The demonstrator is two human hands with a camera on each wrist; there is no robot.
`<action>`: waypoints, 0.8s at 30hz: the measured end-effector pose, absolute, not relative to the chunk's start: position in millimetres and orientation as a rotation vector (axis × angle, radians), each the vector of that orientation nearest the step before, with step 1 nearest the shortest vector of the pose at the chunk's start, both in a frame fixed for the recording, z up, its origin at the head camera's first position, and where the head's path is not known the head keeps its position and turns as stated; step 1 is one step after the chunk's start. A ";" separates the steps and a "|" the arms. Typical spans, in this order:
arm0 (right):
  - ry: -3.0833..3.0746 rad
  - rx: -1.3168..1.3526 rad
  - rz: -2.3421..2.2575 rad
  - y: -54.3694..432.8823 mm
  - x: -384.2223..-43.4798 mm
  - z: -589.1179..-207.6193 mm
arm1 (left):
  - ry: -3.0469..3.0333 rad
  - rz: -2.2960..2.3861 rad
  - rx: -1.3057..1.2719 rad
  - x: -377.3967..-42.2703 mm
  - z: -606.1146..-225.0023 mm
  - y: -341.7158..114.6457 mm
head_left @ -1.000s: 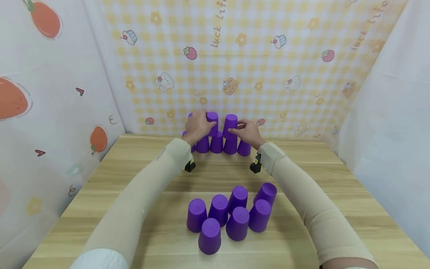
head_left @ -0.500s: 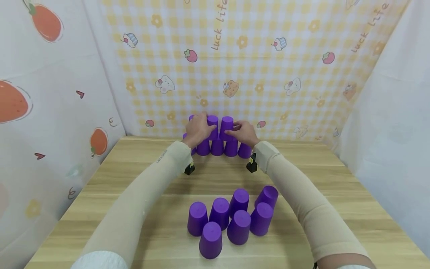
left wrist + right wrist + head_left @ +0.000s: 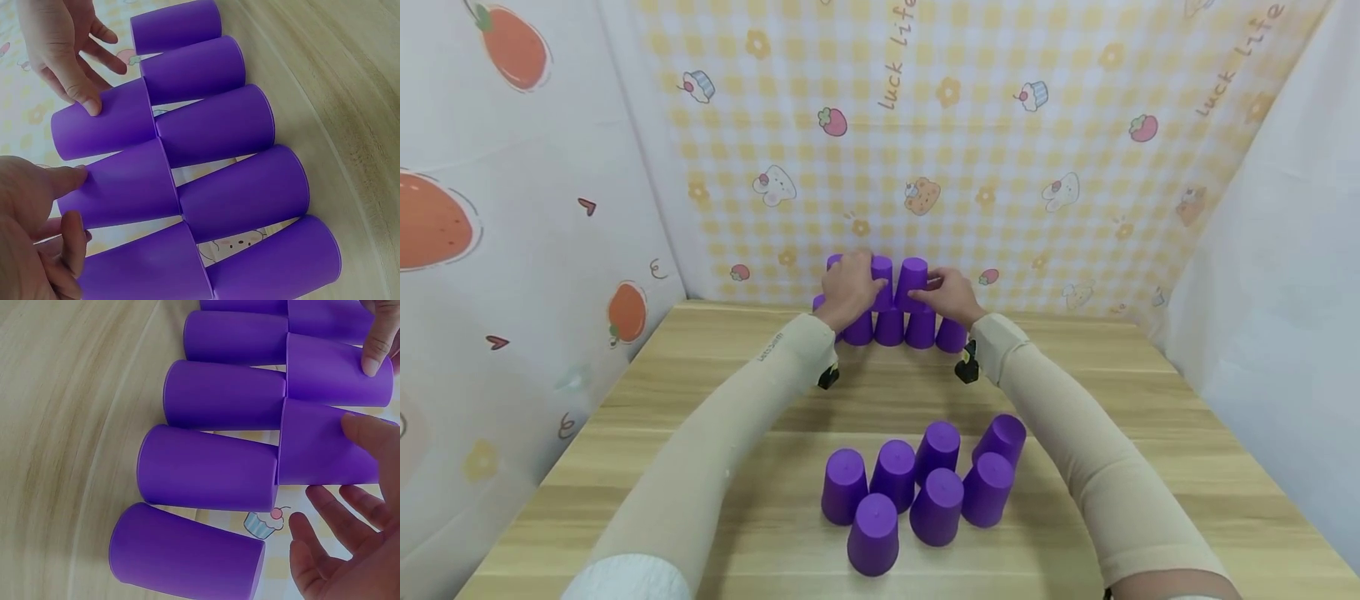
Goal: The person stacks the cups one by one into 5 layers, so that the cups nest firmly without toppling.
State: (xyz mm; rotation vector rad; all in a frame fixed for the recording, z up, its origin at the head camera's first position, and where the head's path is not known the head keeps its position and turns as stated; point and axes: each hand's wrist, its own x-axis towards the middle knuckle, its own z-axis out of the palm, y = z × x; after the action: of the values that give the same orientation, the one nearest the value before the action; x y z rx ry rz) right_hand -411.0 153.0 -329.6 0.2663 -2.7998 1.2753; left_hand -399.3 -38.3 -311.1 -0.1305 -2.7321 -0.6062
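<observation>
At the back of the table, several upside-down purple cups form a bottom row point(image 3: 889, 328), with three more upside-down on top. My left hand point(image 3: 850, 287) holds the middle upper cup point(image 3: 128, 184), its thumb on the near side and curled fingers between it and the left upper cup point(image 3: 147, 265). My right hand point(image 3: 952, 296) holds the right upper cup point(image 3: 912, 285), thumb on the front and fingers around its far right side. That cup sits over two bottom cups, its rim at their tops. At the right end, one bottom cup point(image 3: 187, 553) has nothing above it.
Several more upside-down purple cups point(image 3: 876, 533) stand loosely grouped on the near part of the wooden table point(image 3: 760, 508). A yellow checked cloth point(image 3: 985, 150) hangs right behind the stack, with white cloths point(image 3: 1262, 250) at both sides.
My right hand has brought the right upper cup leftward, closer to the middle upper cup, and slightly down. The left hand stays at the middle cup. The head view has shifted slightly.
</observation>
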 end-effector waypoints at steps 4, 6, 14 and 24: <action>-2.818 0.265 1.294 153.0 -409.8 -326.8 | -2.720 -0.617 -0.153 -397.0 -309.7 -41.4; -2.828 0.270 1.286 153.4 -408.3 -324.8 | -2.705 -0.619 -0.161 -394.9 -308.4 -43.3; -2.873 0.283 1.274 164.8 -391.6 -316.2 | -2.619 -0.688 -0.218 -378.5 -305.2 -49.6; -2.834 0.556 1.311 189.3 -364.0 -320.1 | -2.734 -1.046 -0.323 -341.6 -320.6 -60.3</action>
State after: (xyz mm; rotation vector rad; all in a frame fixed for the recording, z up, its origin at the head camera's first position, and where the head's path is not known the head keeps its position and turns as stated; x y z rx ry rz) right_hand -364.0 189.3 -320.1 0.5558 -2.8344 1.3112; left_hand -341.6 -60.3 -320.6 -0.3229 -2.7342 -1.0462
